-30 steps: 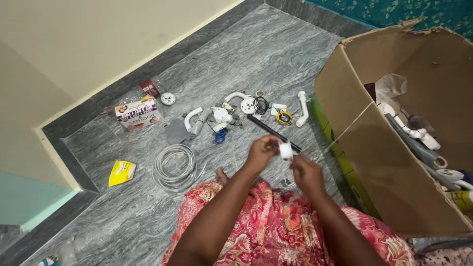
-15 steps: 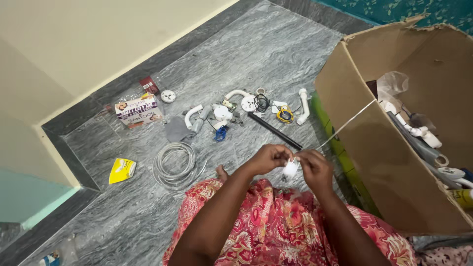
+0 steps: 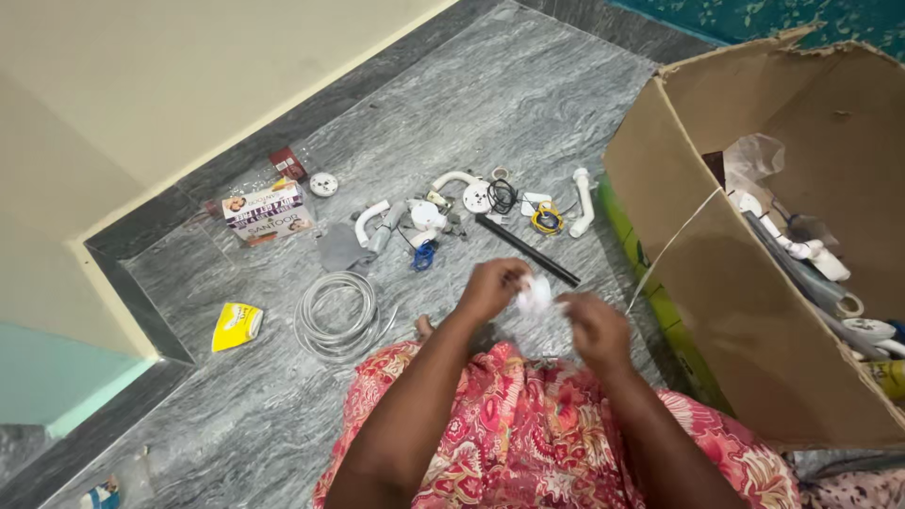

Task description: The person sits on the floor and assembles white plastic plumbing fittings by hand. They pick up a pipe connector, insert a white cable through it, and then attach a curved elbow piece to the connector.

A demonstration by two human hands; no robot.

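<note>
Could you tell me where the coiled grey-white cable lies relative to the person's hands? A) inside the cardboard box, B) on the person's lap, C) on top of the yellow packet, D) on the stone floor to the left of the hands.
D: the coiled cable lies flat on the grey floor, left of the left hand and right hand, apart from the yellow packet and outside the cardboard box.

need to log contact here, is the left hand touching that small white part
Touching. The head view shows the left hand with its fingertips closed on the small white part, no gap between them, though the part is motion-blurred.
</note>
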